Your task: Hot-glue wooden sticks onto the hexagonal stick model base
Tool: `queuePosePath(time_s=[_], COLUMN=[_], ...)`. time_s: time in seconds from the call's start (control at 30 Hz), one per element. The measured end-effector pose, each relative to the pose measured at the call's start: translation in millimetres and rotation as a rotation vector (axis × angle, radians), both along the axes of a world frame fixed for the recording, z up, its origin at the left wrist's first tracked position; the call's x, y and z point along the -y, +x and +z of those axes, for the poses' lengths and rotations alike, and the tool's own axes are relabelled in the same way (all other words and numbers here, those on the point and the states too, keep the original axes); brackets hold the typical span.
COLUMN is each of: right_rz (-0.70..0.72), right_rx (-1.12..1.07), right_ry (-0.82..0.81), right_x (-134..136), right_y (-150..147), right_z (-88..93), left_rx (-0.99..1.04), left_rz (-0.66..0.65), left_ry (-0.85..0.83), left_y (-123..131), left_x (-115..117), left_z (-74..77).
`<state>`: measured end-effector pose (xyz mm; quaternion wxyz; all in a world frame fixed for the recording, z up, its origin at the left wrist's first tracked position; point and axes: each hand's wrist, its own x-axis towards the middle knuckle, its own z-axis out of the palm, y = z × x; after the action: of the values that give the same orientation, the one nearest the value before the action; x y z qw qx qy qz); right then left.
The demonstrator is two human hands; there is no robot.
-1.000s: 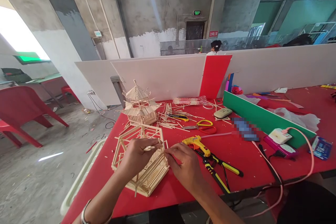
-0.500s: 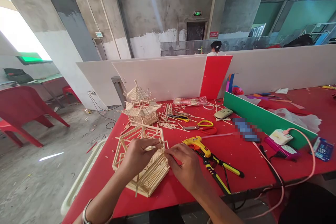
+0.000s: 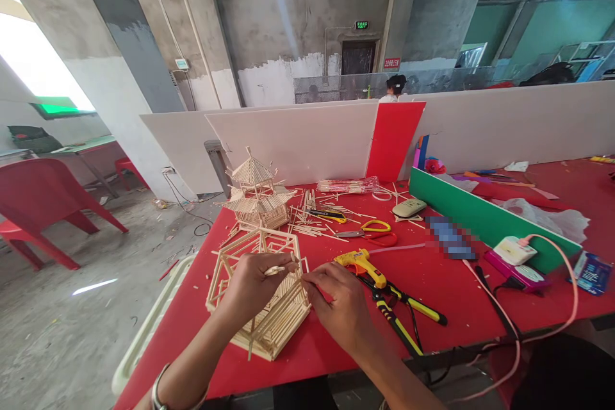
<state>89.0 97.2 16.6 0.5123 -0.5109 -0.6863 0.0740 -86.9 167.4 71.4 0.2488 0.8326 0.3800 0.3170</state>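
A flat hexagonal frame of thin wooden sticks (image 3: 269, 320) lies on the red table (image 3: 432, 282) near its front edge. My left hand (image 3: 252, 285) rests on top of the frame with its fingers curled, pinching a short stick. My right hand (image 3: 339, 307) sits at the frame's right edge, its fingertips pinched on a stick there. Both hands meet over the frame's right side. Behind the frame stands a finished stick pagoda (image 3: 254, 192).
A yellow glue gun (image 3: 362, 264) and yellow-handled pliers (image 3: 403, 317) lie right of my right hand. Loose sticks (image 3: 312, 221), yellow scissors (image 3: 369, 229), a green board (image 3: 480, 221), a power strip (image 3: 512, 250) with pink cable. White partitions (image 3: 298, 141) at the back; a person sits beyond.
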Motion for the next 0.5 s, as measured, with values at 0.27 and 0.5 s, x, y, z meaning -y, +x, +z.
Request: queuePosePath(time_s=[0.27,0.5], right_rz=[0.005,-0.001], right_rx=[-0.002,-0.002], right_ry=[0.001,0.004], right_x=[0.8,0.4], right_y=[0.0,-0.1], right_z=[-0.3,-0.7], left_rx=[-0.006,0.022], left_rz=[-0.013,-0.001], left_ry=[0.006,-0.013], left_y=[-0.1,1.5], left_x=[-0.6,-0.4], left_z=[0.1,0.2])
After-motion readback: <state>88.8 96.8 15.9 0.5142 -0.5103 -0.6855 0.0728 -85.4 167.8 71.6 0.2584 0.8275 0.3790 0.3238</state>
